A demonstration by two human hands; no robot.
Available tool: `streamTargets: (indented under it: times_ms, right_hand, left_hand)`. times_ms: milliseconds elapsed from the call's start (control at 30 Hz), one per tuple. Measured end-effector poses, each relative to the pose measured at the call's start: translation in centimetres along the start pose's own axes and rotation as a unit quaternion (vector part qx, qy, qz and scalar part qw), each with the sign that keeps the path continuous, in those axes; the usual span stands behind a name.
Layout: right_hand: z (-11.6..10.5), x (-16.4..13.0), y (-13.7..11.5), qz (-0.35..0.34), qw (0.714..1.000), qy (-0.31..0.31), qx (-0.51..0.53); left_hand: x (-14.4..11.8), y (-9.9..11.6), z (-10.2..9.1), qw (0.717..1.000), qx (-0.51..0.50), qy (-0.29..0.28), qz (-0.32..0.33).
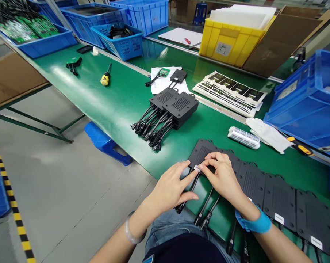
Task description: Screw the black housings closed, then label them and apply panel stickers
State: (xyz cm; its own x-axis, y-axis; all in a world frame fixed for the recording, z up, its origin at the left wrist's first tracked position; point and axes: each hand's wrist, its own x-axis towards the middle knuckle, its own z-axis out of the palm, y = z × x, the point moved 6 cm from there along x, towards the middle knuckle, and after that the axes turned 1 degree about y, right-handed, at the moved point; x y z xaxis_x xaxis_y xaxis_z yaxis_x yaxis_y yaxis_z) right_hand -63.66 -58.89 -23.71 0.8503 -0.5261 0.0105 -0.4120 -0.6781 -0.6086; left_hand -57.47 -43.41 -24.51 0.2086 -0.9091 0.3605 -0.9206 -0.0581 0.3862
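A row of flat black plastic boxes [280,199] with ribbed lids and cable leads lies along the near edge of the bench. On the leftmost black box [200,151], a small white label [197,168] sits at the front edge. My left hand [170,186] has its fingers spread, the index fingertip touching the label and another finger resting at the box's side. Thumb and forefinger of my right hand [222,175] are pinched together at the label's right end. Similar white labels show on the boxes at the right end of the row.
Stacked black boxes [178,104] with bundled leads stand mid-bench. Behind them are sticker sheets [230,91]; nearer lie a label roll [244,137], a white glove [269,135] and a cutter [300,146]. A yellow screwdriver [105,77], blue bins [307,98] and a yellow crate [227,42] surround.
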Motion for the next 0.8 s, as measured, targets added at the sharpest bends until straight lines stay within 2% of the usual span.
streamTargets:
  times_ms: [100,200,333,433,500,633,700,800]
  right_hand:
    - [0.0,0.0,-0.1,-0.011,1.000,0.005,-0.017]
    - [-0.6,-0.3,-0.9,-0.055,0.996,0.025,-0.062]
    - [-1.7,-1.6,-3.1,-0.145,0.960,0.098,-0.217]
    - [-0.6,-2.9,-4.5,-0.222,0.933,0.060,-0.276]
    - [0.3,-3.6,-5.0,-0.245,0.922,0.026,-0.298]
    - [0.2,-4.5,-4.7,-0.230,0.909,0.025,-0.347]
    - [-1.4,-5.2,-3.7,-0.205,0.920,0.041,-0.332]
    - [-5.3,-7.5,-0.5,-0.146,0.952,0.084,-0.254]
  left_hand:
    - [0.2,0.1,0.0,1.000,0.010,0.007,-0.001]
    - [0.4,0.1,0.0,1.000,0.015,0.017,-0.005]
    - [0.6,0.2,-0.2,1.000,0.015,0.015,-0.005]
    - [0.7,0.2,-0.4,1.000,-0.009,0.015,-0.024]
    - [0.7,0.0,-0.4,0.998,-0.031,0.025,-0.049]
    - [0.8,-0.2,-0.3,0.994,-0.036,0.061,-0.078]
    - [0.8,-0.4,-0.2,0.992,-0.034,0.066,-0.098]
    - [1.3,-1.2,-0.5,0.989,-0.046,0.062,-0.130]
